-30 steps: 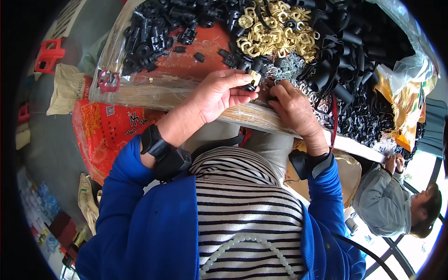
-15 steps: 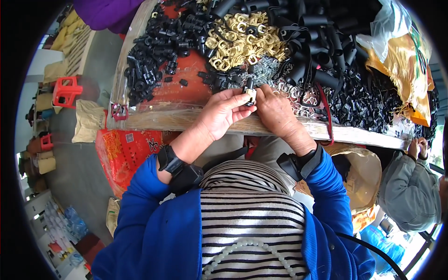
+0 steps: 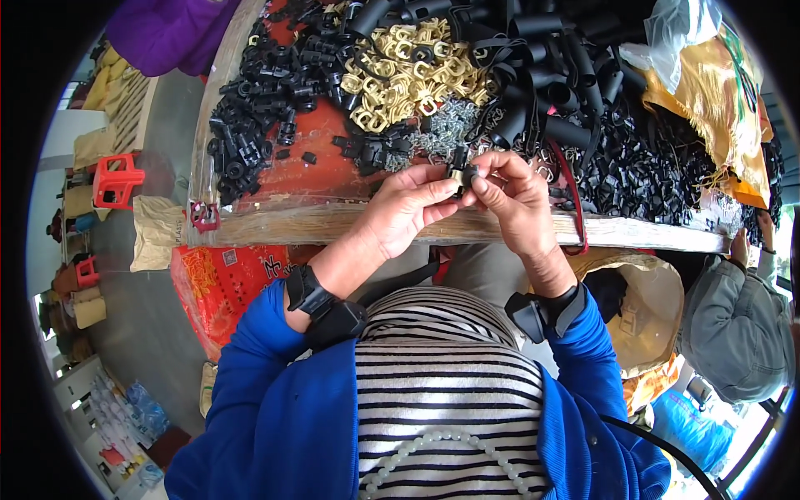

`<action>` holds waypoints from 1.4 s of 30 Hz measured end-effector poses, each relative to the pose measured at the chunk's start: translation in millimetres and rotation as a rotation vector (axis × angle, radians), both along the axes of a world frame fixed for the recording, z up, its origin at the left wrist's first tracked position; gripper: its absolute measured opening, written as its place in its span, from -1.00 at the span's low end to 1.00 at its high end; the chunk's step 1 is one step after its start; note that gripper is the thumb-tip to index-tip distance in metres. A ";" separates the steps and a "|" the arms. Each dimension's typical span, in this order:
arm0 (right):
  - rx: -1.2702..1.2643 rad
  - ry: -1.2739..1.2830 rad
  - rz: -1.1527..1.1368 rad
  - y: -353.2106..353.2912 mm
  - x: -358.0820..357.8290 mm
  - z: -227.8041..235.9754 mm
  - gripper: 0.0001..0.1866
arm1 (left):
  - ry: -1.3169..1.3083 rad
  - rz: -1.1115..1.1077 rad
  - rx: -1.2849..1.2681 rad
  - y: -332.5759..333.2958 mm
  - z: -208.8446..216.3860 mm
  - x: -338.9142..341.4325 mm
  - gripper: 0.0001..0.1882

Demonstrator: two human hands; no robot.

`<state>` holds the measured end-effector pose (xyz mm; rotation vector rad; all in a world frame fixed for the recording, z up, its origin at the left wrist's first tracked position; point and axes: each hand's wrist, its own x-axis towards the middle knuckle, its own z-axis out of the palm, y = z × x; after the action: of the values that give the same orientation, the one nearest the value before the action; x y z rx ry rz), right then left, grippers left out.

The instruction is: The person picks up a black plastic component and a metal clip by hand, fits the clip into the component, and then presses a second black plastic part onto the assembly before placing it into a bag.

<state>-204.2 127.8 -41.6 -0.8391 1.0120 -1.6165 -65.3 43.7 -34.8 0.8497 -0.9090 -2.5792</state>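
Above the table's near edge, my left hand point(image 3: 403, 210) is closed on a small black plastic fitting point(image 3: 459, 158) with a gold-coloured piece point(image 3: 456, 176) on it. My right hand point(image 3: 525, 210) meets it from the other side. Its thumb and fingers pinch a small dark piece point(image 3: 473, 172) right against the fitting; fingertips partly hide where the two meet. Just beyond the hands lie a pile of small silver metal parts point(image 3: 450, 121) and a heap of gold-coloured rings point(image 3: 408, 75).
Black plastic fittings point(image 3: 242, 142) cover the table's left side. Black tubes point(image 3: 571, 132) and many small black pieces point(image 3: 617, 179) fill the right. A dark red strap point(image 3: 573, 196) hangs over the wooden edge point(image 3: 317, 223). Another person in a grey jacket point(image 3: 733, 325) works at far right.
My right hand has lifted from the small parts at the table edge and turned, now pinching a dark piece at the fitting. My left hand keeps its hold.
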 end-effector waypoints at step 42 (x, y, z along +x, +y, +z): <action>-0.088 1.505 0.114 -76.0 46.7 -2.5 -0.91 | 0.031 0.281 -0.016 -62.6 -9.8 109.2 -0.76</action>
<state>-157.5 51.9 -44.1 -2.2215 1.7865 -0.7113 43.9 -18.9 -44.7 0.8622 -0.7420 -2.3340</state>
